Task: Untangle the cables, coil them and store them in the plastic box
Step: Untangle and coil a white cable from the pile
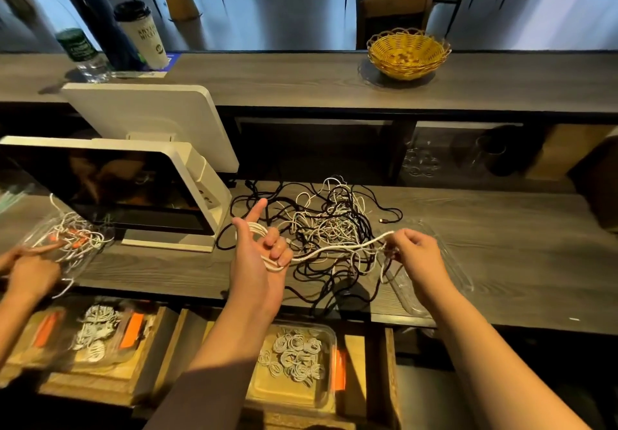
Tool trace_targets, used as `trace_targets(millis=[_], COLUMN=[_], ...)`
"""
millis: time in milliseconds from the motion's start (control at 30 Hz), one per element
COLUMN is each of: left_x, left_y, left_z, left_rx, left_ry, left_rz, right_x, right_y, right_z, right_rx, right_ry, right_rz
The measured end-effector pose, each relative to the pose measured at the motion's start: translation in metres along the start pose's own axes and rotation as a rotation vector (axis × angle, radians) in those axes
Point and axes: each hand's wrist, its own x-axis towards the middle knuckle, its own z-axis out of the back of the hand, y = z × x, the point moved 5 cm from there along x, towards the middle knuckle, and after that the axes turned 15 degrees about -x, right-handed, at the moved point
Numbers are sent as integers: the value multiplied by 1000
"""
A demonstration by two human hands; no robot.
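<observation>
A tangle of black and white cables (329,225) lies on the dark wooden counter. My left hand (259,255) is raised palm up, thumb out, with a white cable (329,249) looped around its curled fingers. My right hand (413,252) pinches the same white cable further along, holding it taut above the tangle. A clear plastic box (297,359) with several coiled white cables sits below the counter edge, between my forearms. A clear plastic lid (424,296) lies on the counter under my right wrist.
A white point-of-sale screen (133,188) stands at the left. Another person's hands (26,269) work on white cables in a clear box (72,239) at far left. More boxes of coils (97,329) sit below. A yellow basket (408,53), cup and bottle stand on the upper shelf.
</observation>
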Motion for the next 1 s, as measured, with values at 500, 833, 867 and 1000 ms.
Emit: trace_targets(millis=[500,833,867,1000], left_x=[-11,-20,-21,-21], left_y=[45,25,21,11], left_z=[-24,-43,-45,-51], left_rx=[1218,1118,1073,972], left_ry=[356,363,349,287], left_rz=[36,-60,-77,-132], right_x=[-34,-27,-27,-23], right_y=[81,76,77,76], right_z=[3,23,23,21], right_rx=[104,-7,-15,10], right_ry=[148,-27,-24,11], right_rz=[189,134,127,64])
